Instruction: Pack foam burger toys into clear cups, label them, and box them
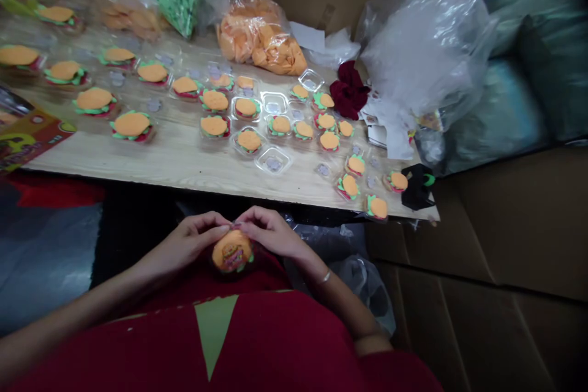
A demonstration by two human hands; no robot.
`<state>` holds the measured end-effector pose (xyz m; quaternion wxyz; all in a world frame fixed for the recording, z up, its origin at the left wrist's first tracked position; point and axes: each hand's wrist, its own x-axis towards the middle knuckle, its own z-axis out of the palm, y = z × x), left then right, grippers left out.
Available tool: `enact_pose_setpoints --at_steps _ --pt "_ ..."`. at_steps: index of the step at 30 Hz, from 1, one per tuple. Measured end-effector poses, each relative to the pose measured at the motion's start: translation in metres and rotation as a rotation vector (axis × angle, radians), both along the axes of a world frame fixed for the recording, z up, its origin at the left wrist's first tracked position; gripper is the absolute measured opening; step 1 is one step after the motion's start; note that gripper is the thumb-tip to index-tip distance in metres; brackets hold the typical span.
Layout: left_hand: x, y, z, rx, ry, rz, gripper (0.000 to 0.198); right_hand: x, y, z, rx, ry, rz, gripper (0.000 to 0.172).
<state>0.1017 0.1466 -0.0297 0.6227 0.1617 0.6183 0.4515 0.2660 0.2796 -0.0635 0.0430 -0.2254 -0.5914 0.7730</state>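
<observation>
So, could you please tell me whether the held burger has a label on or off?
On: a printed label shows over the orange top of the burger.

Burger [225, 245]: round orange bun, w/ label [233, 255] on its face showing a burger pic & reddish lettering, too sm. to read. Green frill pokes out along lower edge. Seems to be in a clear pack; closed or not, can't tell. Face tilted up twd wearer. Upper edge pinched b/w fingertips of L hand [195, 237] & R hand [272, 233], nr. table [184, 165] edge.
</observation>
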Motion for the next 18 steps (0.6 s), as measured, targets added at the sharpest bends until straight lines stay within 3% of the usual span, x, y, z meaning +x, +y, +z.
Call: enact_pose_setpoints --at_steps 2,4,7,9,13,18 --pt "-0.002 -0.004 0.008 0.07 0.062 -0.111 0.035 -0.007 0.003 0.005 0.038 0.051 0.054 0.028" --pt "-0.002 -0.01 0.015 0.126 0.138 -0.154 0.031 -0.007 0.001 0.005 0.077 0.106 0.021 0.026" --pt "0.001 -0.023 0.015 0.148 0.197 -0.074 0.027 0.005 -0.006 -0.005 0.111 0.151 -0.126 0.026" --pt "0.005 -0.029 0.01 0.164 0.247 -0.043 0.023 0.015 -0.01 -0.01 0.126 0.151 -0.146 0.027" --pt "0.009 -0.031 0.002 0.236 0.369 -0.116 0.019 0.026 -0.009 -0.008 0.221 0.109 -0.003 0.027" --pt "0.007 -0.03 0.004 0.251 0.417 -0.171 0.022 0.025 0.0 0.005 0.293 0.114 0.082 0.024"
